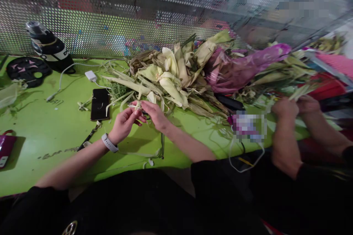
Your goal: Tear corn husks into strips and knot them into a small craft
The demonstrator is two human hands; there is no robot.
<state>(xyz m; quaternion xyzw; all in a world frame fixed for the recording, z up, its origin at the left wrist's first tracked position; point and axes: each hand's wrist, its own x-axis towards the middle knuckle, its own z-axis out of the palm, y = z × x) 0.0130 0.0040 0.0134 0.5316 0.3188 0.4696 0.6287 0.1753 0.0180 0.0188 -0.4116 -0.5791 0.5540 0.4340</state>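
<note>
Close together above the green table, both my hands hold a small pale twisted piece of corn husk (138, 106). My left hand (123, 123), with a white wristband, pinches it from below. My right hand (154, 114) closes on it from the other side, its fingertips partly hidden. Just beyond them lies a large heap of dried corn husks (176, 77), cream to brown. A dark phone (99, 103) lies left of my left hand. Near the phone is a small knotted husk piece (82, 106).
A black bottle (51, 49), a black palette-shaped thing (27, 70) and a white charger (90, 76) with cable stand left. A purple power bank (6, 148) lies farther left. A purple plastic bag (234, 69) rests on the heap. At right, a co-worker's hands (286, 108) hold husk strips.
</note>
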